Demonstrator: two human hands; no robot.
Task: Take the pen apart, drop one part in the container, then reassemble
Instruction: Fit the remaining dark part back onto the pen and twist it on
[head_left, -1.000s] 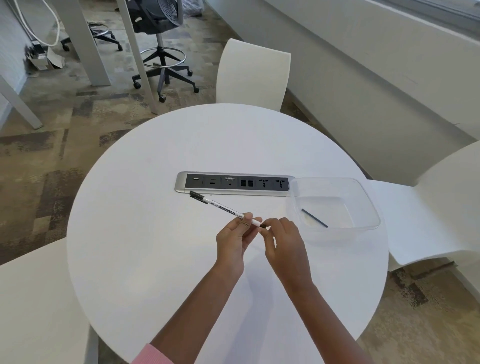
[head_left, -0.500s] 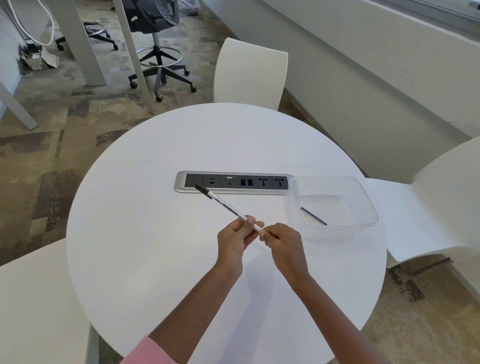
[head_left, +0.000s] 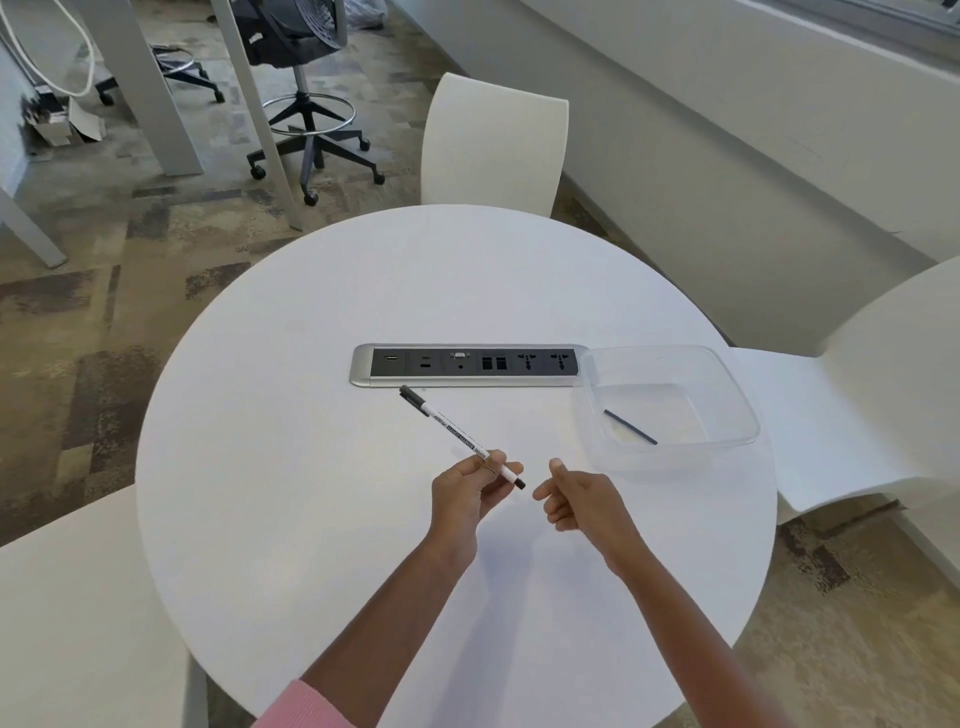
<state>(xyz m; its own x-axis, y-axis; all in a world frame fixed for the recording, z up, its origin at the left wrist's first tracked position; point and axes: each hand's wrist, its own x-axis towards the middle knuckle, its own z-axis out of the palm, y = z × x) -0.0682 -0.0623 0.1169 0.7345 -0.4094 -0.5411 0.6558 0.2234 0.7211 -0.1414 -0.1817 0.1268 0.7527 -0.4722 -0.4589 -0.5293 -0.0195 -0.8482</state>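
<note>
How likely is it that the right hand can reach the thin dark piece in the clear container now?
Probably yes. The right hand sits just short of the container, which is open-topped, and the thin dark piece lies bare on its floor. Nothing stands between; the pen is in the left hand.

In front of me the strip (head_left: 470, 365) sits in the middle of the table (head_left: 311, 519). The container (head_left: 748, 415) stands on the table at the strip's right end, touching it, and a thin part (head_left: 630, 427) lies in it. Nearer me than the strip, my left hand (head_left: 467, 493) holds the pen (head_left: 457, 436) by its near end, above the table; its far end points left and away, just short of the strip. My right hand (head_left: 582, 499) is just right of the pen, apart from it, before the container. One chair (head_left: 493, 145) stands behind the table, another (head_left: 857, 415) to its right and a third (head_left: 78, 623) to its near left.
</note>
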